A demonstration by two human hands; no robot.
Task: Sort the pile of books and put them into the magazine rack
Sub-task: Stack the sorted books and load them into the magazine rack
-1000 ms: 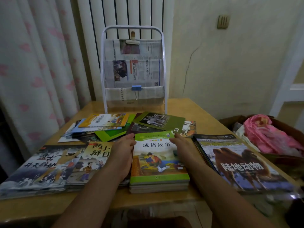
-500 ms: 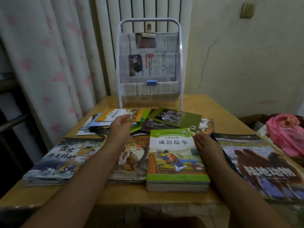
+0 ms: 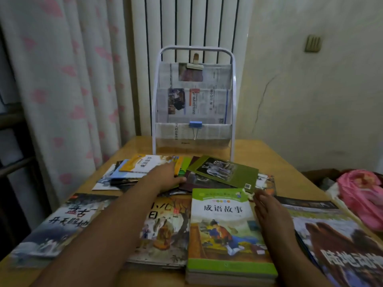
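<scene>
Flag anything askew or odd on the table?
The unsorted pile in front of the magazine rack is fanned out crooked, the zebra book lying skewed on top. The near stacks look squared. The wall shows a crack.

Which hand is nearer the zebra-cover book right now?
Left. The left hand lies on the scattered pile right beside the zebra-cover book, at its left edge. The right hand rests nearer the person, against the right edge of the green storybook stack.
</scene>
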